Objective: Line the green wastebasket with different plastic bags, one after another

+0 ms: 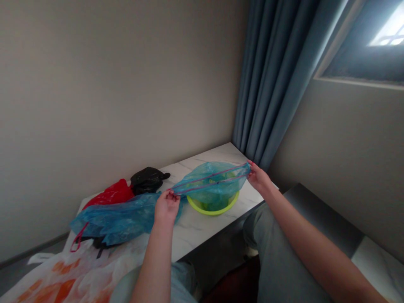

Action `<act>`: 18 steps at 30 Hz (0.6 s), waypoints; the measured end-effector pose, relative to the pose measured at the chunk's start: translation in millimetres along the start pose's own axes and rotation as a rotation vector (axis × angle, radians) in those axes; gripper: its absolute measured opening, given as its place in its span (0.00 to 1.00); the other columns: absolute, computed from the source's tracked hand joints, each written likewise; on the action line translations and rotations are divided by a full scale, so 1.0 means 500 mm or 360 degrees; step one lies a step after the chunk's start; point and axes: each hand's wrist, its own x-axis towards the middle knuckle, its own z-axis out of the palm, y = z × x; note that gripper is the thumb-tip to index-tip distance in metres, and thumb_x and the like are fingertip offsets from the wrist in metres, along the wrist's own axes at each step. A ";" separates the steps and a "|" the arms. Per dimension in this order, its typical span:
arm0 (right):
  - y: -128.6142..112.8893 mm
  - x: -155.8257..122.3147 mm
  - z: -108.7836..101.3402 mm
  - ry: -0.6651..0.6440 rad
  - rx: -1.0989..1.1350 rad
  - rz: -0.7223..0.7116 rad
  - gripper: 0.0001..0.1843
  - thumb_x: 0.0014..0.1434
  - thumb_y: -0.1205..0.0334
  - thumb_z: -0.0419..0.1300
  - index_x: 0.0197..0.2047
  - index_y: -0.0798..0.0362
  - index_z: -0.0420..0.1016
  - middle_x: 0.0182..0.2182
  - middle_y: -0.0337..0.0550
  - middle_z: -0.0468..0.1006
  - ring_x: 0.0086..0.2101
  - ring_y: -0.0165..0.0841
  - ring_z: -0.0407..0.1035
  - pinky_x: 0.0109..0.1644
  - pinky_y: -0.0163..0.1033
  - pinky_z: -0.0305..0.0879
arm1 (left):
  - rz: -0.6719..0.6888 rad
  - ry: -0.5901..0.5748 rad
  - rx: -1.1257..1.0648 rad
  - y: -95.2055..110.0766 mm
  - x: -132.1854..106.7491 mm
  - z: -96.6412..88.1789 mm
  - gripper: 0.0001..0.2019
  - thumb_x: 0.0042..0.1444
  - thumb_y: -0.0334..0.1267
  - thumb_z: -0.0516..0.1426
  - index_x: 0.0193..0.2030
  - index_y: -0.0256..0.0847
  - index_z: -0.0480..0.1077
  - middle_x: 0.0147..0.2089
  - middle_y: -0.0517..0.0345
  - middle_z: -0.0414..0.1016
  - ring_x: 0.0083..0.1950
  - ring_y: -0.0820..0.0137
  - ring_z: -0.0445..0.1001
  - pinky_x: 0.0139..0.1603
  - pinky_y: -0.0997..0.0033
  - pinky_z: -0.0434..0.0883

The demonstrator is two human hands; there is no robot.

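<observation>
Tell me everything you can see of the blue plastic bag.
The blue plastic bag is thin, translucent and crinkled, with a pink drawstring along its hem. The left hand and right hand pinch that hem and pull it taut above a lime-green basin, the film draping over it. The rest lies bunched on the marble-look table, a drawstring loop hanging at its end.

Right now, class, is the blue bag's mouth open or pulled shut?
Nearly shut: the blue bag has its pink-edged mouth stretched into a narrow slit between the left hand and right hand, above the green bowl.
</observation>
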 end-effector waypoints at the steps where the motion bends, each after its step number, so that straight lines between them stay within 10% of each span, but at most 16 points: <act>1: 0.005 -0.001 0.000 0.0003 -0.0115 0.0016 0.18 0.50 0.81 0.57 0.40 0.52 0.75 0.25 0.33 0.75 0.23 0.23 0.68 0.25 0.26 0.68 | -0.0041 -0.0011 -0.0096 0.006 -0.003 0.003 0.07 0.48 0.23 0.55 0.27 0.38 0.66 0.22 0.64 0.67 0.24 0.77 0.67 0.28 0.77 0.67; 12: 0.039 -0.023 0.000 -0.0164 -0.0541 -0.0015 0.34 0.38 0.77 0.62 0.51 0.47 0.72 0.31 0.33 0.76 0.32 0.29 0.69 0.32 0.33 0.64 | 0.0187 -0.0274 -0.0522 0.020 -0.016 0.008 0.15 0.52 0.20 0.58 0.40 0.46 0.73 0.43 0.62 0.80 0.43 0.77 0.77 0.44 0.77 0.71; 18: 0.021 -0.016 0.009 -0.0113 -0.0119 -0.0117 0.17 0.43 0.75 0.59 0.38 0.50 0.72 0.31 0.35 0.77 0.31 0.28 0.70 0.31 0.31 0.66 | 0.0394 -0.0539 -0.0159 0.014 -0.032 0.019 0.16 0.50 0.29 0.62 0.47 0.47 0.74 0.55 0.55 0.76 0.50 0.70 0.76 0.50 0.72 0.71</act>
